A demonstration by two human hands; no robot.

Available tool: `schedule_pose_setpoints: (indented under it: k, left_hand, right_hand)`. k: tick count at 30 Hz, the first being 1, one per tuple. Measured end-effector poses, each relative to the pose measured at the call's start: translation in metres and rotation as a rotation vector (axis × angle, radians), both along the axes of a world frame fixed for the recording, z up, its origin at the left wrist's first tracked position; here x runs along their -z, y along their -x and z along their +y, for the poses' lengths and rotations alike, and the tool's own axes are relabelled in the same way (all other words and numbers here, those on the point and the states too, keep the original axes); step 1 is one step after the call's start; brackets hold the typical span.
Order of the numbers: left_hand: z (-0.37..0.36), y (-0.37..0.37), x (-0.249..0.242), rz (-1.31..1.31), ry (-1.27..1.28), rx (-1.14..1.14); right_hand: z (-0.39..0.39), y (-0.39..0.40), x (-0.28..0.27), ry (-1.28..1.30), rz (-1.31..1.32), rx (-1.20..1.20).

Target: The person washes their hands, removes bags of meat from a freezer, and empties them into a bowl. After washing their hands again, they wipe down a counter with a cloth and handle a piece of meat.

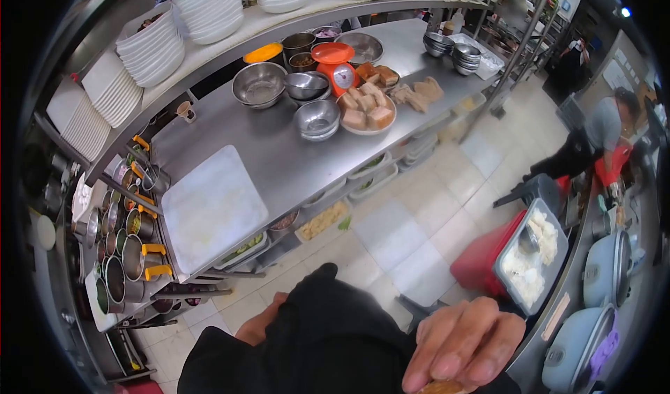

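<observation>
Close to the camera at the bottom right, my right hand [464, 342] has its fingers curled together around a golden-brown piece [444, 387]. Only a sliver of that piece shows at the lower edge, so its kind cannot be made out. My left hand is not in view; a bit of bare skin [262, 321], probably my left arm, shows beside my black clothing [328, 338]. Nearest to my right hand stands a red bin [488, 254] carrying a grey tub [511, 286] of white rice-like food [541, 233] with a metal scoop [528, 240] in it.
A steel table [293, 177] holds a white cutting board [213, 205], metal bowls [317, 118], an orange scale [342, 76] and pale meat blocks [366, 108]. Plates [206, 6] line the shelf above. Rice cookers [576, 348] stand at right; a person [607, 125] bends beyond them.
</observation>
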State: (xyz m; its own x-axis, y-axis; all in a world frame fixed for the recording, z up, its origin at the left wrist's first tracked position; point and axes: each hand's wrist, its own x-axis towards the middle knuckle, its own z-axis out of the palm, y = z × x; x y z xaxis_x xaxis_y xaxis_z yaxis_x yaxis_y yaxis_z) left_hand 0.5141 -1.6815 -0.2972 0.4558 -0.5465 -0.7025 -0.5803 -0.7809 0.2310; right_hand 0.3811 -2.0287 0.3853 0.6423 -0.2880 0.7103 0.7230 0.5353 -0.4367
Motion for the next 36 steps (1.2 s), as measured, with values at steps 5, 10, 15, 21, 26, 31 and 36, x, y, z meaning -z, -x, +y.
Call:
schedule_pose_setpoints:
  k: [5, 10, 15, 21, 26, 31, 36]
  left_hand:
    - [0.002, -0.004, -0.024, -0.083, 0.003, 0.091]
    - [-0.005, -0.003, -0.034, -0.062, 0.010, 0.078]
    - [0.010, -0.009, -0.019, -0.019, 0.292, 0.059]
    - [-0.007, -0.001, -0.006, 0.025, 0.129, -0.136]
    - [-0.003, -0.005, -0.030, 0.084, 0.020, -0.046]
    - [-0.015, -0.003, -0.073, 0.158, -0.087, -0.209]
    - [-0.022, -0.011, -0.091, 0.188, -0.135, -0.107]
  right_hand:
    - [-0.012, -0.010, 0.012, 0.081, -0.106, -0.195]
    - [-0.006, -0.025, 0.005, 0.112, -0.217, -0.180]
    - [-0.017, -0.042, 0.020, 0.241, -0.309, 0.006]
    - [-0.048, -0.061, 0.101, 0.387, 0.649, 0.434]
    - [-0.068, -0.035, 0.325, 0.908, 1.448, 0.421]
    - [-0.047, 0.096, 0.629, 1.105, 1.725, -0.129]
    - [-0.037, 0.164, 0.678, 0.728, 2.148, -0.304]
